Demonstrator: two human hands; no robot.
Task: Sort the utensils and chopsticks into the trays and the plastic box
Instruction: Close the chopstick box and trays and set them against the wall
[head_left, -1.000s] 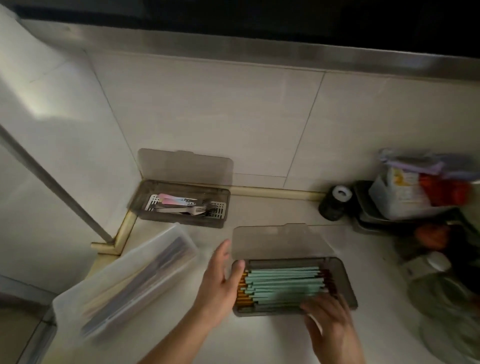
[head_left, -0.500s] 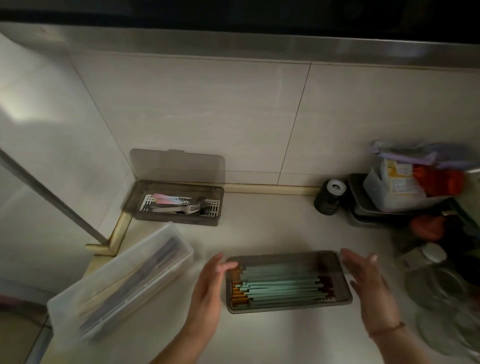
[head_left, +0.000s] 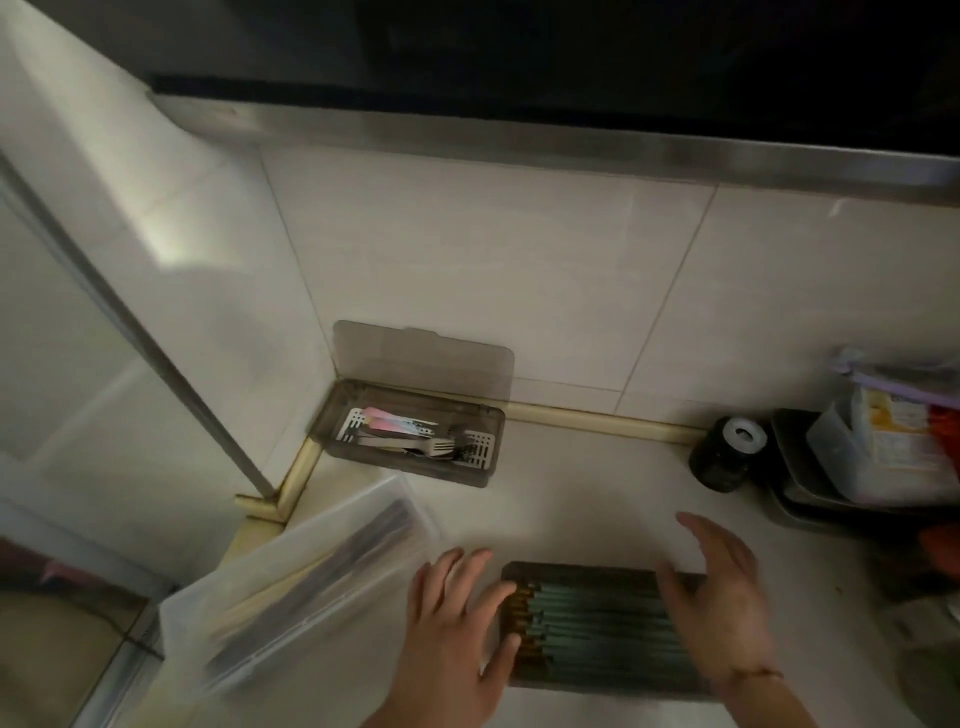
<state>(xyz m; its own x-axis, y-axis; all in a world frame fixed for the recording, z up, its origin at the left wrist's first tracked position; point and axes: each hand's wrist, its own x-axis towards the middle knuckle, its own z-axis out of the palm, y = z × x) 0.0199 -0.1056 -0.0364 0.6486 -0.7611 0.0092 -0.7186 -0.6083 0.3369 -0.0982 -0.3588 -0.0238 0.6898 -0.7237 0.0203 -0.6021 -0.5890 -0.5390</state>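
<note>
Right in front of me on the counter sits the near tray (head_left: 597, 623), full of green chopsticks (head_left: 602, 618). A second ago its lid stood up and open. Now the lid lies flat over the chopsticks, so I think this tray is done.

My left hand (head_left: 457, 623) is spread flat at the tray's left end, and its fingertips touch that end. My right hand (head_left: 717, 608) is spread too, over the tray's right end.

Behind the near tray, by the wall, the far tray (head_left: 410, 439) has its lid up, with forks (head_left: 431, 448) and pink-handled utensils (head_left: 389, 422) inside. Left of the near tray is the clear plastic box (head_left: 296, 587) with long dark chopsticks (head_left: 332, 556) in it.
</note>
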